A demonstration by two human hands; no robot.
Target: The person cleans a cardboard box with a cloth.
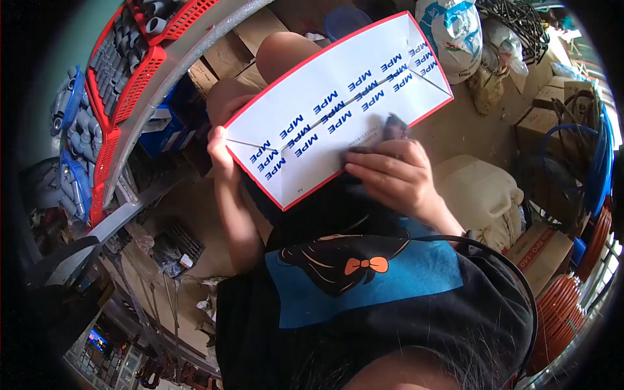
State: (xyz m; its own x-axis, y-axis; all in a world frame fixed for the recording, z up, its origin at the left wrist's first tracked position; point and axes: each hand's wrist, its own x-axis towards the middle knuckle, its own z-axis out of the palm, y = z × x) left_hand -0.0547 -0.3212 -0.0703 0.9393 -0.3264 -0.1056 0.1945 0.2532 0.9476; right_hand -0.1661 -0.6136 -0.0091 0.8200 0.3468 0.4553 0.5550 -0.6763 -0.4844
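View: head.
MPE box (338, 114): white, red-edged, blue-lettered; tilted above the lap, spanning both hands.
Left hand (224, 156): closed on the box's left corner, thumb at the red edge.
Right hand (400, 174): fingers curled around a dark, bunched cloth (395, 127), set against the lower right of the printed face; exact finger gap hidden.
Red baskets (153, 58): upper left, holding grey pipe fittings (117, 71).
Pale jerrycan (478, 188): beyond the right hand.
Blue hose (601, 162): coiled, far right.

Box (312, 133) between hands (400, 172), over legs (286, 55); left, pipe fittings (107, 78) in crate (107, 159); right, jug (481, 188), sack (448, 36) beyond.
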